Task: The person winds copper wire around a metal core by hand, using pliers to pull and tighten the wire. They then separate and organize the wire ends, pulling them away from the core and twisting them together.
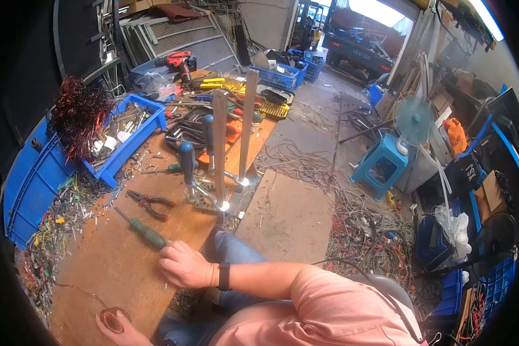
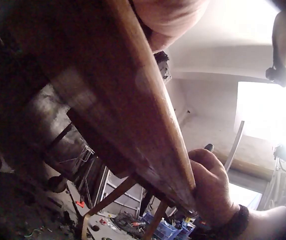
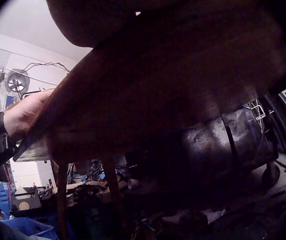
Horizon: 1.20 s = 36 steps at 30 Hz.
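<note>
The left hand (image 1: 127, 334) holds the copper coil (image 1: 112, 321) at the counter (image 1: 109, 265). The screwdriver (image 1: 147, 233) lies nearer the right hand (image 1: 185, 265), its handle end pointing at those bent fingers; from here I can't tell whether they grip it.

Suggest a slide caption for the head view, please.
Left hand holding a copper coil at a wooden workbench bearing pliers and a green-handled screwdriver.

blue stool (image 1: 387, 152) near a fan (image 1: 414, 118), red drill (image 1: 179, 59), probably a distant truck (image 1: 357, 55)
</note>
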### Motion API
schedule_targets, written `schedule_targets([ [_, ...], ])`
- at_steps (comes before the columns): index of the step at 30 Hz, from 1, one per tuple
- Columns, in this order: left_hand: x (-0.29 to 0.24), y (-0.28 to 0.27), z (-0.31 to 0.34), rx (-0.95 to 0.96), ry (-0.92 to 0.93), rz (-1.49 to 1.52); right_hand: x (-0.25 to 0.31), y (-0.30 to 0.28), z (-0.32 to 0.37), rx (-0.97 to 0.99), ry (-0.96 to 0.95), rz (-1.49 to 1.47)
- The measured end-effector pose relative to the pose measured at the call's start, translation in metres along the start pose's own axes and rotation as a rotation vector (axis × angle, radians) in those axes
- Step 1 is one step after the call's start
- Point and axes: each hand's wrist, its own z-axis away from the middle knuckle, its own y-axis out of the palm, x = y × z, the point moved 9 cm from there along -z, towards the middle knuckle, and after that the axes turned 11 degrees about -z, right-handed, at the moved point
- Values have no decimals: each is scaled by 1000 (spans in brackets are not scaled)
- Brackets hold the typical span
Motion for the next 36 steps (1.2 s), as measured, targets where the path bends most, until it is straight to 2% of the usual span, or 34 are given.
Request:
schedule_targets([
  [5, -13, -3, -1, -25, 68, -25, -1, 1, 1, 15, -1, 5],
  [8, -2, 2, 0, -5, 13, 67, -2, 2, 2, 11, 8, -25],
  [14, -5, 2, 0, -1, 46, 29, -9, 6, 8, 16, 47, -42],
  [19, -10, 2, -7, 122, 20, -33, -7, 4, 7, -51, 13, -52],
  [22, -28, 2, -10, 161, 65, -134, -7, 4, 7, -40, 23, -62],
  [36, -21, 0, -7, 140, 108, -117, -1, -5, 5, -55, 38, -57],
])
